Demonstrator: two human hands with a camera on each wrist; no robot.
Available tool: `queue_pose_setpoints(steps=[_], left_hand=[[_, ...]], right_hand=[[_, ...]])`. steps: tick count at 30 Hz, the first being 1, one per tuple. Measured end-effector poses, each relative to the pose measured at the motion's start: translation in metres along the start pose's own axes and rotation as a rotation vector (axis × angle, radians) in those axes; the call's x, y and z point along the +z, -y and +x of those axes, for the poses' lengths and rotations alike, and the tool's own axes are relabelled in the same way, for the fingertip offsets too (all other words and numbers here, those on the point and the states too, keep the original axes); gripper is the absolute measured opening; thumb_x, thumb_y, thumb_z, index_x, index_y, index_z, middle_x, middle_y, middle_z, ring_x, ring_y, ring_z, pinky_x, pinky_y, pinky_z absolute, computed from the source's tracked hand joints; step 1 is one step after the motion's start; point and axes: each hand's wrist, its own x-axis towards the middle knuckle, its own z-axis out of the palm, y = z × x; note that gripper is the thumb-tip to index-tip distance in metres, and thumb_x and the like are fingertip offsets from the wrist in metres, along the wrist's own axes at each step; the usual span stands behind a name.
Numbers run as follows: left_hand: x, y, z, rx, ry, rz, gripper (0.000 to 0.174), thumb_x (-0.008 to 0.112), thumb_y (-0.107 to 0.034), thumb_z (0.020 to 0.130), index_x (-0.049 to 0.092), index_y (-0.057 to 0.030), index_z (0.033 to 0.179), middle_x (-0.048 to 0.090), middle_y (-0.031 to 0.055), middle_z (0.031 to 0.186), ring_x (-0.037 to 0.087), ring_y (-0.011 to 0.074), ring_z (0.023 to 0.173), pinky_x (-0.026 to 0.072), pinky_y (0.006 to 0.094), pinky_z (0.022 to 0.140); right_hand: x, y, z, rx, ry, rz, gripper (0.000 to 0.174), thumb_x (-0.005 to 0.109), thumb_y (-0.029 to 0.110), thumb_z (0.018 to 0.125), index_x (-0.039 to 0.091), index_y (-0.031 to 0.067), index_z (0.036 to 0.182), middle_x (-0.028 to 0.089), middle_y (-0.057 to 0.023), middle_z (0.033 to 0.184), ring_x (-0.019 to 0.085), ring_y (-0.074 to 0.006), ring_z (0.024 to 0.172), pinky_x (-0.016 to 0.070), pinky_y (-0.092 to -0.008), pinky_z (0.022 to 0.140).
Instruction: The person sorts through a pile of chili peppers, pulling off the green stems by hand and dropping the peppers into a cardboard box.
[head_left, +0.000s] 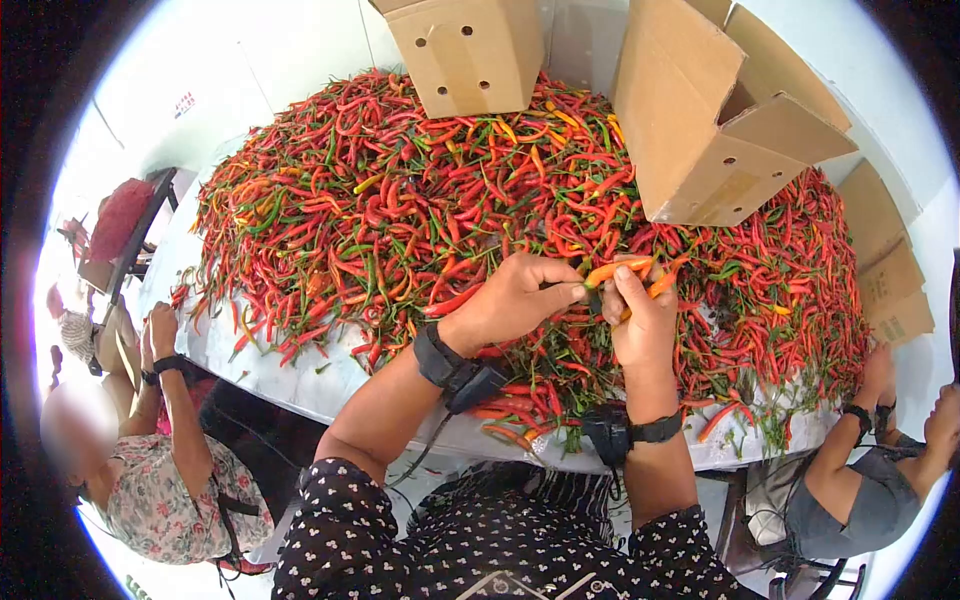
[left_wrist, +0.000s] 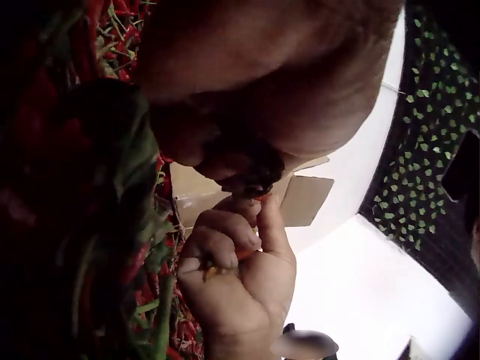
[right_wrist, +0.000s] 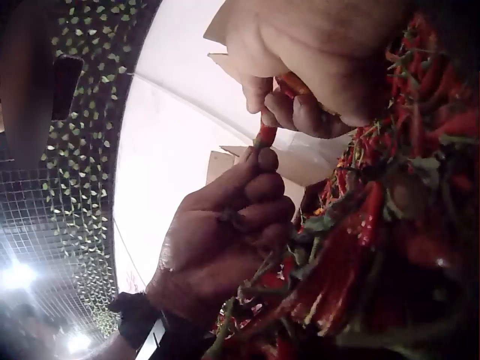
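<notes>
Over the near middle of a big heap of chili peppers (head_left: 420,210), both hands meet at one orange chili pepper (head_left: 612,271). My left hand (head_left: 515,300) pinches its green stem end between thumb and fingertip. With thumb and fingers my right hand (head_left: 643,325) holds the body of that pepper. More orange peppers (head_left: 662,285) stick out from the right hand's curled fingers. In the right wrist view the held pepper looks red (right_wrist: 268,133), bridging the fingertips of both hands. The left wrist view shows the right hand's fingers curled, with the left hand's fingertips in shadow.
Two cardboard boxes (head_left: 470,60) (head_left: 700,130) stand on the heap at the back. Flattened cardboard (head_left: 885,265) leans at the right. People work at the left (head_left: 165,450) and right (head_left: 850,490) edges of the white-covered table (head_left: 275,375).
</notes>
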Motion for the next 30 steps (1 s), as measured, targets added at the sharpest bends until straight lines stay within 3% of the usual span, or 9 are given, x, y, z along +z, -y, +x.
queue_pose_setpoints(steps=[3, 6, 8, 14, 18, 20, 23, 27, 30], left_hand=[[0.002, 0.000, 0.000, 0.052, -0.022, -0.026, 0.016, 0.055, -0.012, 0.086, 0.059, 0.0020, 0.078, 0.051, -0.0031, 0.061, 0.043, 0.0029, 0.059, 0.0377, 0.0217, 0.053], [0.000, 0.003, 0.001, -0.094, 0.005, -0.059, 0.017, 0.052, -0.014, 0.088, 0.058, -0.0001, 0.080, 0.047, -0.0036, 0.062, 0.043, 0.0040, 0.060, 0.0372, 0.0221, 0.053], [0.001, 0.006, 0.001, -0.052, 0.027, -0.130, 0.017, 0.049, -0.014, 0.088, 0.057, -0.0010, 0.081, 0.047, -0.0039, 0.062, 0.043, 0.0043, 0.059, 0.0368, 0.0217, 0.053], [0.003, 0.005, 0.001, -0.067, -0.012, -0.222, 0.015, 0.049, -0.010, 0.085, 0.055, 0.0006, 0.076, 0.049, -0.0024, 0.063, 0.043, 0.0038, 0.059, 0.0380, 0.0216, 0.053], [0.001, 0.004, 0.001, -0.062, -0.066, -0.083, 0.012, 0.051, -0.008, 0.083, 0.057, 0.0015, 0.077, 0.050, -0.0018, 0.063, 0.045, 0.0045, 0.059, 0.0384, 0.0226, 0.052], [0.002, 0.001, 0.000, -0.006, -0.119, -0.011, 0.010, 0.052, -0.005, 0.080, 0.058, 0.0022, 0.078, 0.051, -0.0014, 0.064, 0.046, 0.0049, 0.060, 0.0388, 0.0233, 0.052], [0.002, 0.004, 0.001, 0.022, -0.123, -0.016, 0.010, 0.052, -0.004, 0.078, 0.058, 0.0027, 0.080, 0.053, -0.0003, 0.065, 0.047, 0.0048, 0.061, 0.0396, 0.0234, 0.053], [0.006, 0.006, 0.001, 0.093, -0.151, -0.037, 0.011, 0.049, -0.005, 0.080, 0.058, 0.0007, 0.079, 0.050, -0.0036, 0.066, 0.043, 0.0035, 0.061, 0.0368, 0.0208, 0.054], [0.002, -0.001, 0.002, 0.001, -0.281, 0.026, 0.011, 0.051, -0.006, 0.080, 0.059, 0.0017, 0.079, 0.054, -0.0006, 0.071, 0.048, 0.0061, 0.065, 0.0402, 0.0223, 0.059]], right_hand=[[0.000, 0.001, 0.000, 0.041, -0.046, 0.064, 0.013, 0.057, 0.005, 0.081, 0.052, 0.0007, 0.092, 0.054, -0.0025, 0.068, 0.039, -0.0027, 0.045, 0.0271, -0.0175, 0.038], [-0.001, 0.002, -0.002, -0.018, 0.011, -0.108, 0.014, 0.059, 0.004, 0.080, 0.053, 0.0005, 0.092, 0.057, -0.0034, 0.073, 0.045, -0.0036, 0.051, 0.0331, -0.0169, 0.042], [0.000, 0.000, -0.003, -0.167, -0.001, -0.320, 0.015, 0.061, 0.002, 0.079, 0.054, 0.0003, 0.092, 0.059, -0.0039, 0.078, 0.052, -0.0054, 0.062, 0.0415, -0.0180, 0.054], [0.005, 0.006, -0.008, -0.249, 0.050, -0.458, 0.014, 0.062, 0.000, 0.078, 0.055, 0.0004, 0.091, 0.060, -0.0038, 0.082, 0.054, -0.0076, 0.074, 0.0451, -0.0218, 0.068], [0.002, 0.002, -0.007, -0.261, 0.056, -0.426, 0.014, 0.061, 0.000, 0.078, 0.055, 0.0004, 0.091, 0.060, -0.0035, 0.080, 0.053, -0.0057, 0.067, 0.0437, -0.0196, 0.060], [0.004, 0.004, -0.007, -0.107, 0.035, -0.276, 0.013, 0.061, 0.001, 0.079, 0.055, 0.0002, 0.091, 0.060, -0.0035, 0.077, 0.048, -0.0031, 0.057, 0.0391, -0.0177, 0.049], [0.007, -0.001, -0.006, -0.114, 0.030, -0.162, 0.011, 0.059, 0.007, 0.082, 0.055, 0.0018, 0.090, 0.058, -0.0025, 0.071, 0.043, -0.0021, 0.050, 0.0315, -0.0169, 0.042], [-0.009, -0.001, 0.005, 0.041, -0.112, 0.127, 0.014, 0.057, 0.020, 0.085, 0.052, 0.0069, 0.083, 0.052, -0.0015, 0.065, 0.042, -0.0072, 0.047, 0.0291, -0.0201, 0.041], [-0.024, -0.003, 0.014, 0.086, -0.156, 0.388, 0.017, 0.055, 0.024, 0.086, 0.051, 0.0075, 0.082, 0.053, -0.0038, 0.069, 0.044, -0.0098, 0.051, 0.0308, -0.0217, 0.042]])
